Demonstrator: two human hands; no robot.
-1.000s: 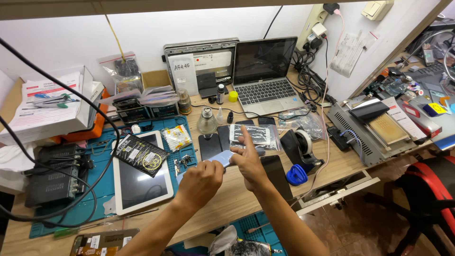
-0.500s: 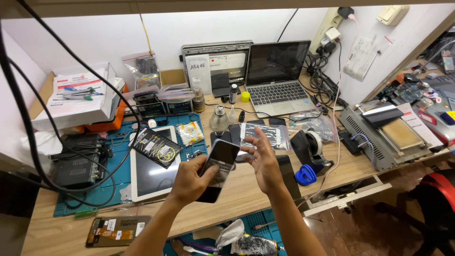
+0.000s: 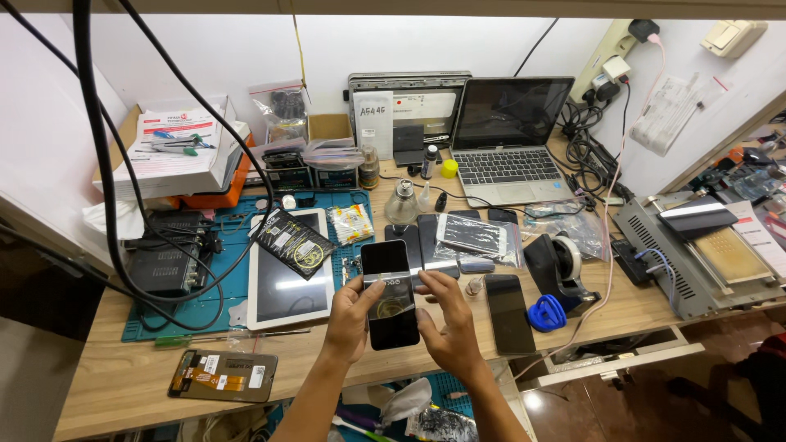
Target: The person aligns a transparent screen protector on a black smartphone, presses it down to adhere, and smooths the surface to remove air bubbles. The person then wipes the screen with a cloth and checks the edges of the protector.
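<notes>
A black smartphone (image 3: 389, 286) is held screen-up above the wooden workbench (image 3: 123, 385), just in front of me. My left hand (image 3: 350, 319) grips its left edge, thumb on the glass. My right hand (image 3: 449, 323) holds its right edge, fingers reaching over the screen. A round glare spot shows on the dark screen. Right beside my right hand lies another black phone (image 3: 508, 313) flat on the bench.
A white tablet (image 3: 282, 282) lies on a blue mat (image 3: 205, 303) with a black packet (image 3: 293, 241) on it. Several phone screens (image 3: 471, 236), a tape dispenser (image 3: 553, 262), a laptop (image 3: 508, 135), a grey heating machine (image 3: 696, 258), a phone part (image 3: 223, 375) and black cables surround the spot.
The phone has come lower and nearer to me and now lies flatter between both hands. My right hand, spread above the bench before, has closed on the phone's right edge.
</notes>
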